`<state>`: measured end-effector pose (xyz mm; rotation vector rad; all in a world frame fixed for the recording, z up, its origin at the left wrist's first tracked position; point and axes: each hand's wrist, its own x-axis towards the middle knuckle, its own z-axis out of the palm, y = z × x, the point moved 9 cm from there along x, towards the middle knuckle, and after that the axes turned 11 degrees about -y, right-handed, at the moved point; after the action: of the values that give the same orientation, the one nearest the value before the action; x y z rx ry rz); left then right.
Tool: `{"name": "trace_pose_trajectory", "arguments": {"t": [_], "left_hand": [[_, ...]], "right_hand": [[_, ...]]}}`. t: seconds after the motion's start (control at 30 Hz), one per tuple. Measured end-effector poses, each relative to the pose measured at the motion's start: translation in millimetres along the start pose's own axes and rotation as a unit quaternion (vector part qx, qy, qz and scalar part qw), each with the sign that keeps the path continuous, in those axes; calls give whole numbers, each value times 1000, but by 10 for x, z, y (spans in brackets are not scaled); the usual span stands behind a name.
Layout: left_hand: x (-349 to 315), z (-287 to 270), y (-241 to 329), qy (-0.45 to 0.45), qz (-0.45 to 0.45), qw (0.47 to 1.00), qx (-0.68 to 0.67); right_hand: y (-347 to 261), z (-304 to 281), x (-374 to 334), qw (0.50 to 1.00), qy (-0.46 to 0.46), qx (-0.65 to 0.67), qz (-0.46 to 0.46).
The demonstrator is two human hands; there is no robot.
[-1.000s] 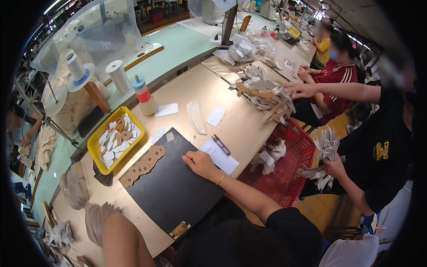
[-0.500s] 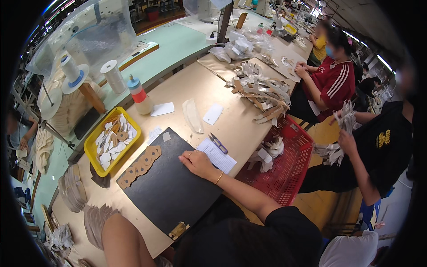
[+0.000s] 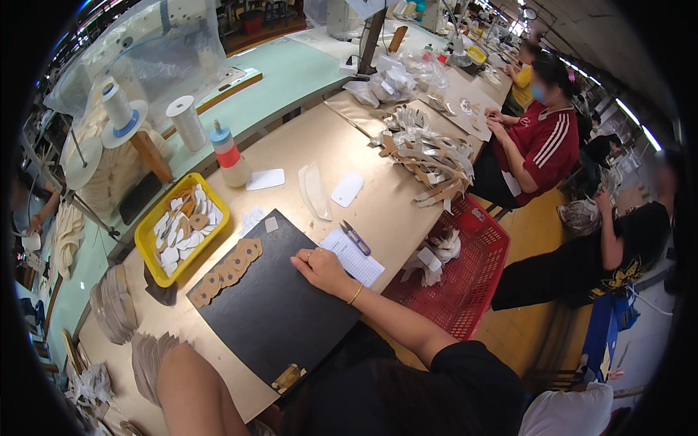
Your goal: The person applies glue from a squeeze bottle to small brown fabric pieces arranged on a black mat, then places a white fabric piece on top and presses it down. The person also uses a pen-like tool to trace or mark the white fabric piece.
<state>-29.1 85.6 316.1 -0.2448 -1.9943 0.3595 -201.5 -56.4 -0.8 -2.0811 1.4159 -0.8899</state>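
My right hand [image 3: 323,270] lies palm down on a black mat [image 3: 276,312], its fingers loosely bent and holding nothing visible. Next to it, a printed paper slip [image 3: 369,269] lies partly beneath the wrist, with purple-handled thread snips [image 3: 355,237] on top. Along the mat's far left edge runs an overlapping row of brown pieces with holes [image 3: 227,270]. My left arm [image 3: 196,385] rises bent at the lower left, beside a stack of beige cut pieces [image 3: 151,360]; its hand is out of sight.
A yellow tray [image 3: 149,238] holds white and brown pieces. Behind it stand a red-banded bottle [image 3: 229,156] and a thread cone [image 3: 186,123]. Strips [image 3: 429,156] are heaped at the table's right edge, above a red basket [image 3: 472,269]. Co-workers sit and stand to the right.
My right hand stays in place on the mat. The standing person in black has moved back from the red basket, taking the bundle of strips along. The view has shifted slightly.
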Motion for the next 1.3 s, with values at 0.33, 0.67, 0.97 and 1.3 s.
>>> {"name": "trace_pose_trajectory", "arguments": {"t": [0.33, 0.67, 0.97, 1.3], "left_hand": [[-38, 12, -27, -2, 3, 1000, -7], [-51, 59, -19, -10, 7, 1000, -12], [-63, 91, -6, -15, 10, 1000, -15], [-90, 94, 20, -20, 12, 1000, -15]], "right_hand": [[-25, -12, -1, 1000, 4, -1, -9], [-34, -23, 3, 1000, 9, 5, -13], [-26, -27, 4, 1000, 7, 11, -9], [-38, -33, 8, 1000, 14, 12, -17]]}}
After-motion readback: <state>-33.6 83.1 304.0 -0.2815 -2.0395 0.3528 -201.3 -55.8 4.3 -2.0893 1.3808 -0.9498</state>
